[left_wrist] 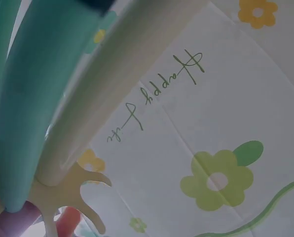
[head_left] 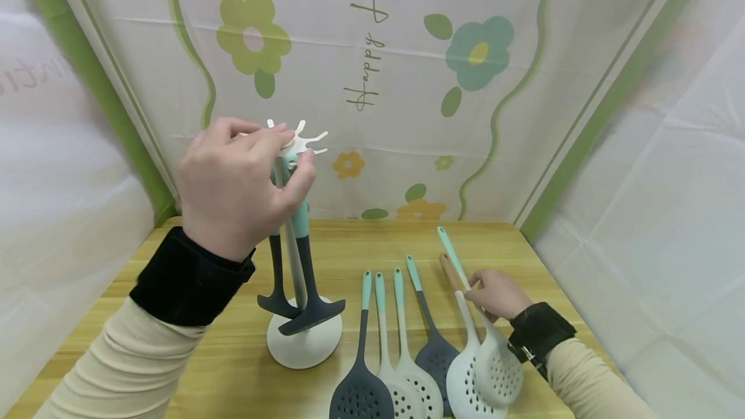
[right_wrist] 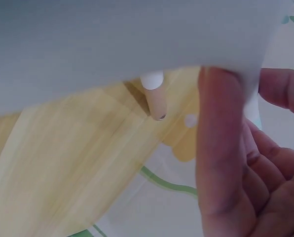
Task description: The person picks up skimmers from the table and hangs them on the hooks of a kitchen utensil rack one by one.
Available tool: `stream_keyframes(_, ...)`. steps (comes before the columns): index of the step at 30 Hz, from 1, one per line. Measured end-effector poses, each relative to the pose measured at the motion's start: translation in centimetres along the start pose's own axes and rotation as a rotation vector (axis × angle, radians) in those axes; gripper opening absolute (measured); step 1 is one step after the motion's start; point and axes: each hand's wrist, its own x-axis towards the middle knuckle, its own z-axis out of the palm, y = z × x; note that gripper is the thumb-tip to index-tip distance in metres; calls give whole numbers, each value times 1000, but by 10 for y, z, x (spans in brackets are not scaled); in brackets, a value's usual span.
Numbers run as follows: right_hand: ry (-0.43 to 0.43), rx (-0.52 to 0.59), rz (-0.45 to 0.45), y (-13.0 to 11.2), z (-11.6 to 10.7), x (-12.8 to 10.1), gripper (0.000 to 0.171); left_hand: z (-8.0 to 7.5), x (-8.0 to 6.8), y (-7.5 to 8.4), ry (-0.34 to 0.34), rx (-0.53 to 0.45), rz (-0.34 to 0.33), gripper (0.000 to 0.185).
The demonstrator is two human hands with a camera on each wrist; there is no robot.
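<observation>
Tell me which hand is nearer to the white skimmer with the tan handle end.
Right. The right hand is close beside the tan-ended skimmer, pinching the turquoise-tipped skimmer; the left hand is far off to the left, at the top of the utensil stand.

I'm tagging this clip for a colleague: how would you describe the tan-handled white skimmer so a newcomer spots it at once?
On the wood-grain table, a row of utensils runs to the right of the upright rack. Counting by heads, take the second from the right: the white skimmer with holes. Its handle end is tan; its neighbours' are mint green.
</observation>
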Motion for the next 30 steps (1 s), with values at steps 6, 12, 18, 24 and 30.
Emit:
stream_keyframes(6, -2, -6, -9, -5, 0, -2, 29, 3, -2, 2, 10, -70, -14, 53)
stream_keyframes(12, 0, -7, -28, -13, -1, -5, 29, 4, -6, -1, -31, -207, -27, 48)
stream_keyframes(18, -1, -2, -37, -17, -1, -6, 29, 6, -5, -1, -33, -203, -30, 47)
stream_keyframes(24, 5, -6, -55, -20, -2, -8, 28, 6, -4, -2, -17, -189, -27, 48)
stream_keyframes(30, 7, -5, -55, -23, -4, -11, 30, 6, -4, -2, -26, -179, -32, 48)
